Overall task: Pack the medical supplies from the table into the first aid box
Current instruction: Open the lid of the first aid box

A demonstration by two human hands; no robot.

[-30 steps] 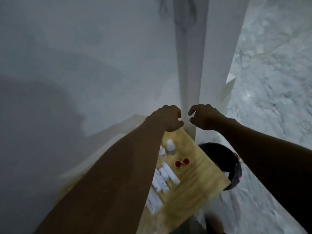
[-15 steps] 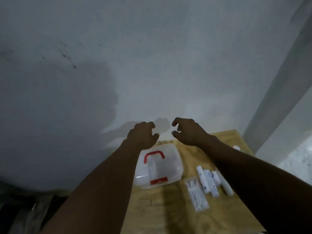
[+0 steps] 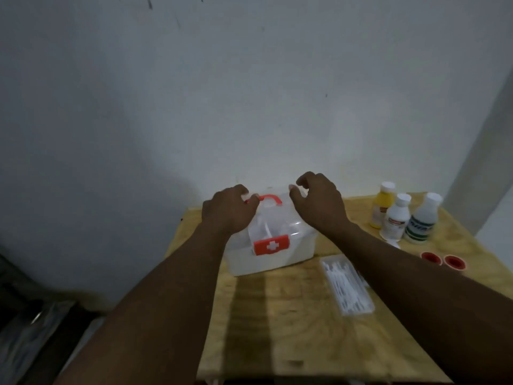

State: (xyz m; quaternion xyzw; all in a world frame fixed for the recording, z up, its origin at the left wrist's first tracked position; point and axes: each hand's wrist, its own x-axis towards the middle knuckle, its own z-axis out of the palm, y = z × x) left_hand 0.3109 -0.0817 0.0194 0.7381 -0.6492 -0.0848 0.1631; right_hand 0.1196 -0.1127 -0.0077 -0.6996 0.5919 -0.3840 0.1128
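The first aid box (image 3: pixel 277 259) is translucent white, with a red handle (image 3: pixel 268 198) and a red latch bearing a white cross (image 3: pixel 271 245); its lid is down. It stands at the back of the wooden table (image 3: pixel 277 329). My left hand (image 3: pixel 227 212) hovers over the lid's left side, fingers curled by the handle's left end; contact is unclear. My right hand (image 3: pixel 319 204) hangs over the lid's right side, fingers loosely curled and holding nothing. A clear pack of cotton swabs (image 3: pixel 347 284) lies right of the box. My right forearm hides some of the table.
Three bottles stand at the back right: a yellow one (image 3: pixel 383 208), a small white one (image 3: pixel 395 219) and a green-labelled one (image 3: pixel 422 220). Two red caps (image 3: pixel 431 257) lie in front of them. A wall rises behind the table. Dark clutter (image 3: pixel 27 329) sits low left.
The view swung from the pillar and the bin to the box. Both hands came down from in front of the wall to just over the box lid.
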